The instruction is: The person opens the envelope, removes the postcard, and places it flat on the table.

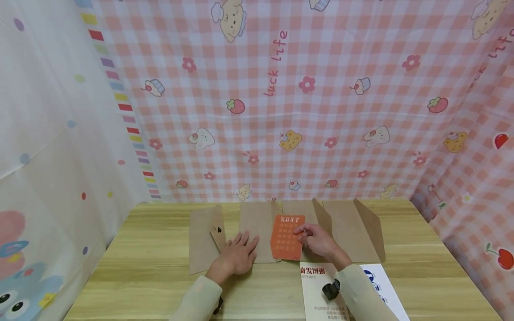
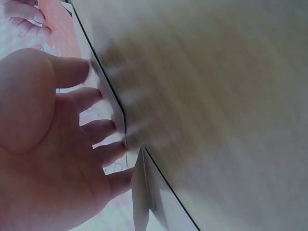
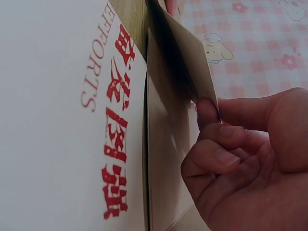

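Note:
An orange card (image 1: 287, 247) printed with lettering stands slightly raised over the middle of a row of brown paper envelopes (image 1: 257, 223). My right hand (image 1: 321, 243) pinches its right edge between thumb and fingers. In the right wrist view, the card's tan back (image 3: 192, 53) shows, with the thumb and fingertips at its edge. My left hand (image 1: 238, 258) lies palm down with fingers spread, its fingertips on the lower left part of the second envelope. Beside it, the leftmost envelope (image 1: 201, 227) has its flap with small black marks folded over.
More brown envelopes with angled flaps (image 1: 371, 227) lie to the right. A white booklet with red characters (image 1: 315, 285) lies in front, partly under the right forearm. Beside it is a white sheet with blue print (image 1: 385, 285). A checked cloth (image 1: 257, 147) hangs behind the wooden table (image 1: 132, 263).

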Demonstrator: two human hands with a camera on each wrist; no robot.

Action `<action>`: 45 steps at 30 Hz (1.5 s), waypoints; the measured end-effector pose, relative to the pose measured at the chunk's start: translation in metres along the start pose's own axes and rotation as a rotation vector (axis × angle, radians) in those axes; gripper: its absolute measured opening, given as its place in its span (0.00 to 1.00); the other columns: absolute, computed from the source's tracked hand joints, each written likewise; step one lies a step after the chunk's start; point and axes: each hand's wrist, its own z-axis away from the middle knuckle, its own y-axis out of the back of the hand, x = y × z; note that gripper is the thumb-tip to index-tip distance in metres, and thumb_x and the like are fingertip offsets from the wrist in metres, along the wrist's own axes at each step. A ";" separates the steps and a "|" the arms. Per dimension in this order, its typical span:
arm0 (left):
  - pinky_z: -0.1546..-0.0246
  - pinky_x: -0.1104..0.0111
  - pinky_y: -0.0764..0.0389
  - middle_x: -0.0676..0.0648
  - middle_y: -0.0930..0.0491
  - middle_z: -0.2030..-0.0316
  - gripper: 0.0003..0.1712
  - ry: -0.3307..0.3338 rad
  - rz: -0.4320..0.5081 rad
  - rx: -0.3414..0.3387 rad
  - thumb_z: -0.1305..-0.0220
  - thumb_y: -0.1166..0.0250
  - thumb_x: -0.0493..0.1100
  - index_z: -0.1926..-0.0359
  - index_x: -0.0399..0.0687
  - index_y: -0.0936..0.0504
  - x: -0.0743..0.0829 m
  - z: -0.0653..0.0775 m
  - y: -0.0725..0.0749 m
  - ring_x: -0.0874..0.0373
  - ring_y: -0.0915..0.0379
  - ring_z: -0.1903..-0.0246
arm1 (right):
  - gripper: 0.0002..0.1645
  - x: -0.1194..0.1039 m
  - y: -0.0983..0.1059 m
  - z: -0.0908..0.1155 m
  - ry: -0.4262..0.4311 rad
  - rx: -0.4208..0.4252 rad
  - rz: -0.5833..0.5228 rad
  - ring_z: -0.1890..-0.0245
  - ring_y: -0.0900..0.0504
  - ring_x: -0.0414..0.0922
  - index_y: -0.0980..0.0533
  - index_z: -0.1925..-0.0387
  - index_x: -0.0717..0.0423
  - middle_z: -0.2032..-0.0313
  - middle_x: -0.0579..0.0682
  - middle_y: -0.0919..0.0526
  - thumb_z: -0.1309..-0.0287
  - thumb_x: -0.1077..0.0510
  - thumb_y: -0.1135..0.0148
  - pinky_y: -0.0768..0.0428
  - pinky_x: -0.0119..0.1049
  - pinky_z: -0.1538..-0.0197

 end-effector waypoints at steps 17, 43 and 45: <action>0.30 0.43 0.45 0.37 0.45 0.25 0.33 0.015 0.007 0.031 0.26 0.47 0.54 0.25 0.50 0.38 -0.008 0.001 0.002 0.40 0.52 0.25 | 0.09 0.003 0.000 -0.001 0.074 0.031 0.028 0.77 0.32 0.42 0.20 0.59 0.63 0.75 0.49 0.27 0.40 0.71 0.42 0.33 0.31 0.76; 0.29 0.44 0.44 0.39 0.47 0.24 0.33 0.035 0.008 -0.002 0.25 0.48 0.55 0.24 0.53 0.39 -0.006 -0.002 0.003 0.41 0.52 0.25 | 0.11 0.004 0.014 0.007 0.116 0.016 0.021 0.72 0.28 0.43 0.21 0.54 0.64 0.70 0.52 0.22 0.38 0.69 0.41 0.31 0.29 0.73; 0.29 0.45 0.44 0.39 0.47 0.24 0.33 0.031 0.007 0.000 0.25 0.48 0.55 0.24 0.53 0.39 -0.005 -0.002 0.004 0.41 0.52 0.25 | 0.11 0.005 0.016 0.008 0.115 0.022 0.013 0.72 0.28 0.42 0.21 0.55 0.64 0.71 0.52 0.22 0.38 0.69 0.40 0.31 0.29 0.73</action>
